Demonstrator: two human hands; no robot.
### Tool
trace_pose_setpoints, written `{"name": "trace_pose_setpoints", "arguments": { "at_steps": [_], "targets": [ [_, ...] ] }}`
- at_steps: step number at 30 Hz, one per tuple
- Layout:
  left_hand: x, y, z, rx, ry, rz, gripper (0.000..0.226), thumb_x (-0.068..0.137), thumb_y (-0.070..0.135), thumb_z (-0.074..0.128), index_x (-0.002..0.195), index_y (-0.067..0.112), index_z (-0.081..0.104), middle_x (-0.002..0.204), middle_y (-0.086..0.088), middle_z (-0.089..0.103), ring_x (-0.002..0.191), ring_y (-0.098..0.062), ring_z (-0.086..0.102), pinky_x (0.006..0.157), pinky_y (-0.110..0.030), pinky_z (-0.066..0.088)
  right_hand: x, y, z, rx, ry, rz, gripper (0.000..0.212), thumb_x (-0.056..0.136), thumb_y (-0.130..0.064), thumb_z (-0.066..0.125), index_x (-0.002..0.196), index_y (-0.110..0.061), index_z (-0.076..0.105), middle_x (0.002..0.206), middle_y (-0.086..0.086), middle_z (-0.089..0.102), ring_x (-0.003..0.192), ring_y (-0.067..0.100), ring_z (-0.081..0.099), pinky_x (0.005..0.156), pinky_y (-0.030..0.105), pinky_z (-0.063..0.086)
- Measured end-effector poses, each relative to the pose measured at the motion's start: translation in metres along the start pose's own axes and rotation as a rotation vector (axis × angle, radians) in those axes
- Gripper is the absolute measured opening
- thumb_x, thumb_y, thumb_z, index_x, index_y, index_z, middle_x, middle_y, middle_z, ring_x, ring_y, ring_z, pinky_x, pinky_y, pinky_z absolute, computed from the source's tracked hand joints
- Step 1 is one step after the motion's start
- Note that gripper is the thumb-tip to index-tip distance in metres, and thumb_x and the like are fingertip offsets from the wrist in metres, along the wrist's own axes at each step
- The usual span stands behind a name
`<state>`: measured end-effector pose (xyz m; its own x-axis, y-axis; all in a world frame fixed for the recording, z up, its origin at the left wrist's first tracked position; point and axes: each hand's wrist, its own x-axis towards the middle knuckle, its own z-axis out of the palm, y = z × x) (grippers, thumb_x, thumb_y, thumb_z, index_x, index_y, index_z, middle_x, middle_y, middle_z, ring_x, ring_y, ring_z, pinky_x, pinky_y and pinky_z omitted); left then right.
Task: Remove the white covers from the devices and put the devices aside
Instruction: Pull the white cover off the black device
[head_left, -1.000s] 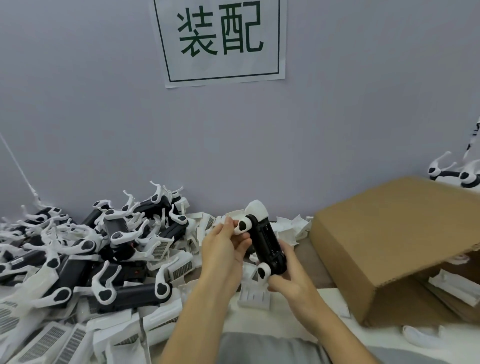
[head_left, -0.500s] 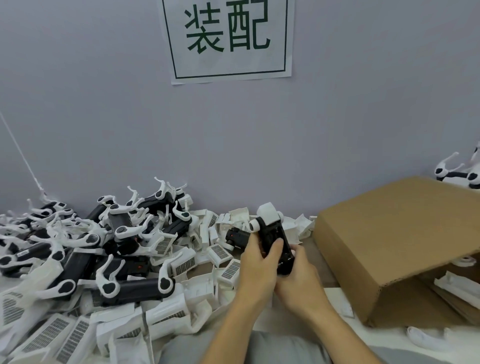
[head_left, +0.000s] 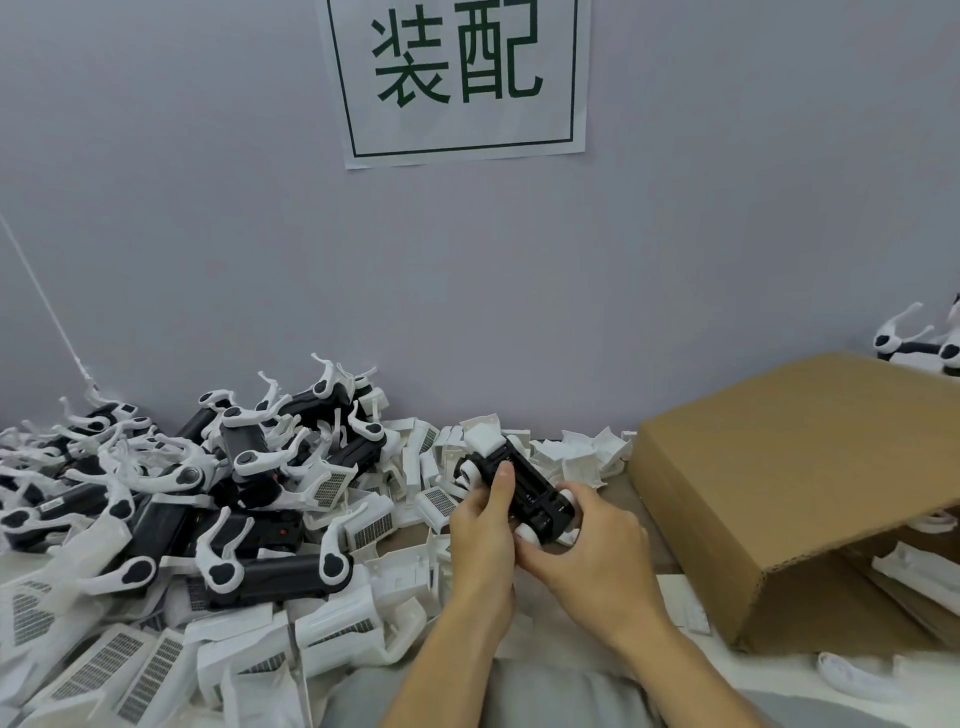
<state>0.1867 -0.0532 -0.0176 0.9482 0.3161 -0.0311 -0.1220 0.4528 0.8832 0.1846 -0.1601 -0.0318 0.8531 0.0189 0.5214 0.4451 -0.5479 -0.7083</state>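
I hold a black device (head_left: 524, 486) low over the table, lying on a slant, with a white cover (head_left: 484, 439) still on its far end and white round joints at the corners. My left hand (head_left: 483, 525) grips its left side, thumb pressed on top. My right hand (head_left: 582, 551) cups the near end from the right. A heap of black devices with white arms (head_left: 249, 493) lies at the left. Loose white covers (head_left: 332, 618) are strewn in front of and around it.
A cardboard box (head_left: 779, 478) lies on its side at the right, its open mouth facing me with white parts inside. More devices (head_left: 914, 348) sit behind it. A grey wall with a paper sign (head_left: 457, 78) rises just beyond the table.
Both hands have lowered the device and tilted it flatter. The left hand moved from the device's upper end onto its side, thumb on top; the right hand slid round the near end.
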Motion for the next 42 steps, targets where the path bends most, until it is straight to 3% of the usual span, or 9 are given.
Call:
{"name": "trace_pose_setpoints", "arguments": {
  "at_steps": [9,13,17,19,21,24,29,33,42],
  "targets": [
    [-0.001,-0.006,0.000,0.087,-0.068,0.128,0.027,0.099,0.033,0.061,0.109,0.011,0.072,0.102,-0.012,0.077,0.100,-0.028,0.074,0.096,-0.052,0.056,0.000,0.003,-0.002,0.128,-0.065,0.054,0.037,0.063,-0.058,0.071,0.090,-0.037,0.060,0.082,-0.024,0.069,0.076,-0.003,0.065,0.060,0.013,0.045],
    [-0.004,-0.008,0.002,0.114,-0.120,0.198,0.021,0.099,0.029,0.061,0.112,0.015,0.070,0.103,-0.004,0.078,0.102,-0.021,0.073,0.087,-0.033,0.058,0.001,0.006,-0.001,0.194,-0.137,0.092,0.043,0.071,-0.044,0.080,0.108,-0.033,0.060,0.095,-0.019,0.072,0.090,-0.004,0.066,0.072,0.016,0.049],
    [-0.002,-0.010,0.002,0.186,-0.149,0.277,0.016,0.099,0.012,0.060,0.112,0.018,0.068,0.102,-0.004,0.077,0.100,-0.021,0.073,0.089,-0.038,0.058,0.000,0.007,0.001,0.195,-0.115,0.081,0.062,0.086,-0.021,0.068,0.144,-0.027,0.046,0.135,-0.023,0.054,0.126,-0.006,0.047,0.106,0.021,0.038],
    [0.000,-0.012,0.000,0.293,-0.151,0.349,0.020,0.097,0.003,0.061,0.107,0.018,0.069,0.099,-0.004,0.076,0.098,-0.025,0.072,0.089,-0.041,0.058,0.000,0.005,-0.001,0.280,-0.062,0.095,0.059,0.090,-0.015,0.062,0.144,-0.030,0.043,0.140,-0.026,0.050,0.130,-0.010,0.042,0.111,0.023,0.036],
    [0.001,-0.014,-0.001,0.451,-0.187,0.445,0.026,0.094,-0.001,0.060,0.106,0.019,0.070,0.099,-0.001,0.076,0.098,-0.025,0.071,0.089,-0.044,0.057,0.000,0.004,-0.003,0.429,0.019,0.107,0.052,0.087,-0.026,0.063,0.132,-0.044,0.045,0.123,-0.036,0.058,0.122,-0.013,0.050,0.103,0.025,0.045],
    [-0.002,-0.020,-0.001,0.678,-0.260,0.566,0.031,0.092,-0.003,0.055,0.102,0.021,0.071,0.093,0.006,0.074,0.090,-0.018,0.069,0.082,-0.047,0.057,0.001,0.006,-0.003,0.610,0.057,0.169,0.072,0.079,-0.041,0.080,0.141,-0.030,0.045,0.121,-0.014,0.066,0.114,0.003,0.063,0.093,0.027,0.053],
    [-0.005,-0.018,-0.001,0.837,-0.287,0.696,0.029,0.078,0.005,0.050,0.095,0.019,0.070,0.084,0.026,0.063,0.085,-0.009,0.059,0.079,-0.022,0.046,0.012,0.012,-0.003,0.662,0.151,0.229,0.038,0.078,-0.011,0.084,0.108,-0.024,0.065,0.088,-0.006,0.076,0.080,0.003,0.072,0.067,0.016,0.055],
    [-0.006,-0.018,-0.003,0.866,-0.290,0.673,0.033,0.076,0.009,0.049,0.098,0.016,0.071,0.086,0.020,0.064,0.086,-0.014,0.060,0.077,-0.025,0.047,0.014,0.018,-0.003,0.634,0.169,0.249,0.031,0.074,-0.017,0.088,0.093,-0.031,0.067,0.083,-0.008,0.076,0.078,0.011,0.073,0.070,0.029,0.059],
    [-0.007,-0.016,-0.002,0.913,-0.352,0.706,0.033,0.079,0.001,0.051,0.101,0.019,0.068,0.091,0.010,0.069,0.084,-0.012,0.057,0.077,-0.026,0.044,0.014,0.014,-0.005,0.633,0.231,0.292,0.029,0.075,-0.022,0.088,0.097,-0.026,0.069,0.078,-0.013,0.075,0.073,0.006,0.071,0.065,0.023,0.055]
  ]
}}
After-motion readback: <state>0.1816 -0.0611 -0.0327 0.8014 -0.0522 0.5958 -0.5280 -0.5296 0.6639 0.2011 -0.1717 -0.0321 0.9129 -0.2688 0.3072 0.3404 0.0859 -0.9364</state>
